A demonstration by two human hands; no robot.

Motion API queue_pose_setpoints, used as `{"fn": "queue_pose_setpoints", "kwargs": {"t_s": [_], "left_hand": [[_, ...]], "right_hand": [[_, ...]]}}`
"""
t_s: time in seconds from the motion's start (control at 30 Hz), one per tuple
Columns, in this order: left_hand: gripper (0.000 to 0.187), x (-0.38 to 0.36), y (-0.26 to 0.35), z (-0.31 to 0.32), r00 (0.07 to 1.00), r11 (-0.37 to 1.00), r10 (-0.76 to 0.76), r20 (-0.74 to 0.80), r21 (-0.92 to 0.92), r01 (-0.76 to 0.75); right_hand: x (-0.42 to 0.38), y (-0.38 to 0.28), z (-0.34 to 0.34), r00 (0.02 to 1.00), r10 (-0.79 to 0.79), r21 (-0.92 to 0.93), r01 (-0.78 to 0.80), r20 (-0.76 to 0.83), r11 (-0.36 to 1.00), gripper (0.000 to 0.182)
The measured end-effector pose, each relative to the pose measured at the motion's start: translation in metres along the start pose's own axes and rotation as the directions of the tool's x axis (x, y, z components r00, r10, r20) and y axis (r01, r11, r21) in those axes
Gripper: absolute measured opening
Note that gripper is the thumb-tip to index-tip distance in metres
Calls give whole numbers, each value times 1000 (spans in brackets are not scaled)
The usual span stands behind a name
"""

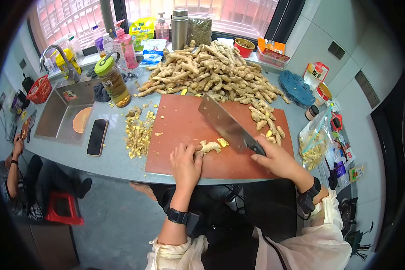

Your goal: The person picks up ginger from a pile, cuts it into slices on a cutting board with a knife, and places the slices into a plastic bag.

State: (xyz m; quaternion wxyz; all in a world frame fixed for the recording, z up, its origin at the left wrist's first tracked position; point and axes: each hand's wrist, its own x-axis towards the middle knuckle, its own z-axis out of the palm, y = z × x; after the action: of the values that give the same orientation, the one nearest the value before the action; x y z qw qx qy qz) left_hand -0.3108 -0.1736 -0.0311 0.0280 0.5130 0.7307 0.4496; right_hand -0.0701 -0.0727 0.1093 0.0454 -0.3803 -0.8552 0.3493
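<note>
Ginger [208,147] is pinned on the board [180,130] right now, near the front edge, with my left hand [185,164] holding it down, fingers curled together over its near end. Right hand [274,158] has its fingers clamped round the handle of the cleaver [228,126], and the blade is lifted and tilted, up and off to the right of the piece, not touching it.

So I'd call this the middle of a trim: one knob held, blade raised between cuts. One yellow offcut [222,142] sits just beside the piece. More ginger pieces [266,121] wait along the right side of the board, and the big pile [211,72] behind it is huge (most of the job is clearly left, I reckon).

Next move, as I judge it, needs the blade brought down onto the end poking out past my left fingertips, square to the board, with those fingertips tucked back since they sit very near the cut line. The piece is knobbly and could roll, so firm pressure matters.

Scraps [138,132] are heaped on the counter [117,157] just left of the board, near the phone [97,137].
</note>
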Motion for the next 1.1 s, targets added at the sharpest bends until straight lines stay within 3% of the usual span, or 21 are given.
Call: {"fn": "queue_pose_setpoints", "kwargs": {"t_s": [0.23, 0.67, 0.87, 1.1], "left_hand": [[15, 1, 1, 0, 1000, 1000, -14, 3, 27, 14], [16, 1, -1, 1, 1000, 1000, 12, 0, 17, -12], [16, 0, -1, 1, 1000, 1000, 3, 6, 20, -3], [16, 1, 0, 0, 1000, 999, 16, -7, 30, -16]], "right_hand": [[-5, -14, 5, 993, 65, -28, -63, 97, 998, 35], [1, 4, 17, 996, 2, -152, 11, 85, 988, 32], [6, -10, 14, 982, 123, -236, -86, 146, 968, 35], [35, -11, 31, 995, -19, -256, 43, 96, 966, 31]]}}
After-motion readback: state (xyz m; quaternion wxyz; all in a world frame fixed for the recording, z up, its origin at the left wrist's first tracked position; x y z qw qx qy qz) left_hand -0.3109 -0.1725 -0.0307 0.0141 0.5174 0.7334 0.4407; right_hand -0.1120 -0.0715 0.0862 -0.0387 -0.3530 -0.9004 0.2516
